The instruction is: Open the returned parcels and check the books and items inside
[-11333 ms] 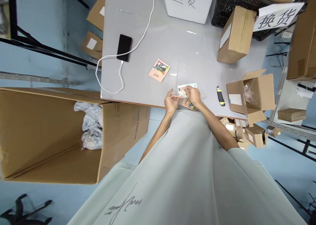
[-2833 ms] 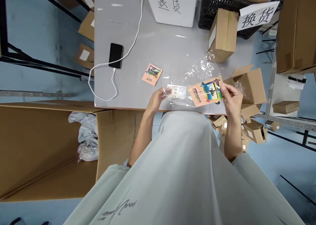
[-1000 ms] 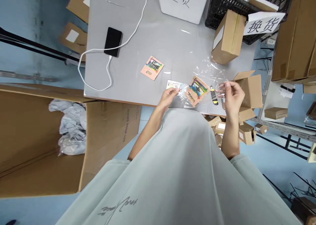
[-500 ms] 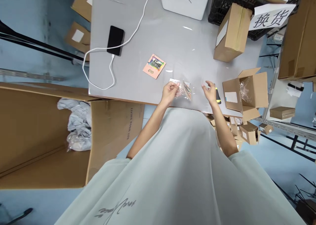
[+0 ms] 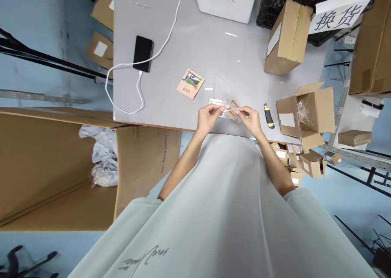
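Near the table's front edge, my left hand (image 5: 209,117) pinches one side of a small clear plastic bag (image 5: 228,109). Its other side is pinched by my right hand (image 5: 249,119). Something flat and brownish shows inside the bag, with a white label strip by my left fingers; the content is too small to name. Beyond the bag, to the left, lies a pink card (image 5: 190,84) with a colourful picture. Right of my right hand, a black and yellow utility knife (image 5: 269,116) rests on the table.
On the grey table (image 5: 171,38) lie a black phone (image 5: 143,54) and a white cable (image 5: 165,42). An open carton (image 5: 287,119) and a closed carton (image 5: 288,40) stand right, near a black crate (image 5: 265,9) and white bin (image 5: 226,5). A large open box (image 5: 146,160) stands left.
My right hand has moved left from beside the knife and now grips the bag with my left hand. The knife has come into full view. The camera view has shifted slightly.
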`<state>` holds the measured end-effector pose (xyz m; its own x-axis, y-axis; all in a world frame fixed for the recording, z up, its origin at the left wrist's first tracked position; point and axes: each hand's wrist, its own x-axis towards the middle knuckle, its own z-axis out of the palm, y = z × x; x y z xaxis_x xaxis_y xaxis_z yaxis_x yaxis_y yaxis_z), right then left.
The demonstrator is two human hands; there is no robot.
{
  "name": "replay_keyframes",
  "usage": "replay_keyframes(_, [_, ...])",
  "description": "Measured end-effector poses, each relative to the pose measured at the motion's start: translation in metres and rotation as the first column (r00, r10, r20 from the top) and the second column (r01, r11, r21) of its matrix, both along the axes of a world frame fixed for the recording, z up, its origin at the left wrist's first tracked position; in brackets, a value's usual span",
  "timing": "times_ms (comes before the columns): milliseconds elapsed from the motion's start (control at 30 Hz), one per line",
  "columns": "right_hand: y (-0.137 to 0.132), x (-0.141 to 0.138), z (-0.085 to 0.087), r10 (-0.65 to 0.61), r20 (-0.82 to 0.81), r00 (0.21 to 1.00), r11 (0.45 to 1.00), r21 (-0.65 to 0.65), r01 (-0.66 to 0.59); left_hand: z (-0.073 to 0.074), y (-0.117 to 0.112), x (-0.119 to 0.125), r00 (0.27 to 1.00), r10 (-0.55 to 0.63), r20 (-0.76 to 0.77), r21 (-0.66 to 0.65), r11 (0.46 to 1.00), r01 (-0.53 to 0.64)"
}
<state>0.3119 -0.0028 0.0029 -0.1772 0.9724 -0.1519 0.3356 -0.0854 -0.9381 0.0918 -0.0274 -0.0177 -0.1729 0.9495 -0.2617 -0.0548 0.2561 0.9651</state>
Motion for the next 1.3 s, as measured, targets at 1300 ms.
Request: replay_keyframes(1300, [-0.006, -0.010, -0.020, -0.201, -0.191, 0.961, 0.979, -0.081, 0.189, 0.034, -0.012, 0.023, 0.919, -0.285, -0.273, -0.035, 0.957, 0.287])
